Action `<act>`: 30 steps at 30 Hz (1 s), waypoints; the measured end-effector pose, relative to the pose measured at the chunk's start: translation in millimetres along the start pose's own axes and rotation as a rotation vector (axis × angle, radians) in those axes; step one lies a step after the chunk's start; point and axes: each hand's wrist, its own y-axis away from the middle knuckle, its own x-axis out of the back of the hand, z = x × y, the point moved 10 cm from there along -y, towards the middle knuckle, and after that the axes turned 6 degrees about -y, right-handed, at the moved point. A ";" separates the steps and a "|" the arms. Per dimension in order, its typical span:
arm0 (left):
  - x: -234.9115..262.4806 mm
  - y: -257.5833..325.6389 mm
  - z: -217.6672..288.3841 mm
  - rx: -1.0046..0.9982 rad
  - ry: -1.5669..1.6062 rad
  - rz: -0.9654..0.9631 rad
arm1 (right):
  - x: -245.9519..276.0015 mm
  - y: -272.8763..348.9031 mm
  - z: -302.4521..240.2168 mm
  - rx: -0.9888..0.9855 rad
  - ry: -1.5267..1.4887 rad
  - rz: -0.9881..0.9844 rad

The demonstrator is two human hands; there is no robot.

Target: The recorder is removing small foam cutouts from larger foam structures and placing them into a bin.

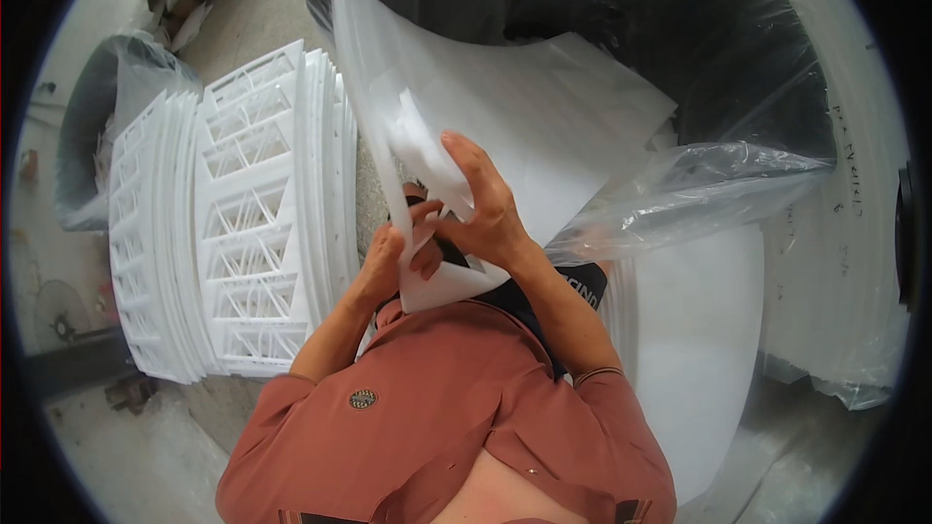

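A large white foam sheet [529, 126] stands tilted in front of me, its lower end close to my lap. My left hand [383, 262] is closed around the sheet's near left edge, fingers showing through a gap cut in it. My right hand [490, 213] is closed on a small white foam piece [424, 141], thumb and fingers curled round its near end. The piece lies against the sheet's inner face, and I cannot tell if it is fully separate. Some of the right fingertips reach into the opening near the left hand.
Stacks of cut-out white foam sheets [254, 204] stand at left. A large bin lined with dark plastic [699, 29] is behind the sheet, with clear plastic film [699, 189] at its edge. A stack of plain white sheets [694, 330] lies right. Another lined bin [92, 136] stands far left.
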 end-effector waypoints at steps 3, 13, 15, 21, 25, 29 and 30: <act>29.9 18.3 -5.8 0.130 -0.234 0.117 | 2.9 -0.6 21.9 -0.063 -0.060 0.083; 140.5 -65.2 105.1 -0.019 -0.788 0.709 | -22.1 19.3 -7.0 0.094 0.143 0.050; 168.8 -80.6 99.1 0.017 -0.794 0.608 | -6.5 18.9 -9.8 0.103 0.136 0.057; 183.7 -75.9 110.6 -0.156 -0.546 0.673 | 115.1 41.1 122.3 -0.502 -1.146 0.863; 181.2 -88.7 118.4 -0.259 -0.470 0.661 | 154.8 62.0 185.0 -0.611 -1.249 0.972; 116.3 -101.4 121.3 -0.265 -0.294 0.425 | 78.0 -8.1 91.0 -0.367 -0.625 0.376; 108.1 -104.9 111.0 -0.210 -0.208 0.373 | 52.4 -25.0 74.8 -0.323 -0.493 0.221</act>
